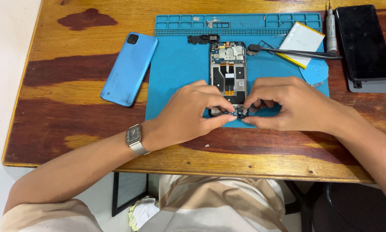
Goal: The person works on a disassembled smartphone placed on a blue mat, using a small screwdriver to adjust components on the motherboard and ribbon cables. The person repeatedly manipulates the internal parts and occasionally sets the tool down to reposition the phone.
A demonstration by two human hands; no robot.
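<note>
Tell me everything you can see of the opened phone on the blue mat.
The opened phone lies flat, lengthwise away from the person, near the middle of the blue mat. Its back cover is off: a circuit board with metal shields fills the far end, and below it sits an empty dark battery bay inside a grey frame. The left hand and right hand pinch a small board at its near end, hiding that edge.

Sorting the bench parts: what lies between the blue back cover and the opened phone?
Only bare blue mat between back cover and opened phone, seen in the head view.
</note>
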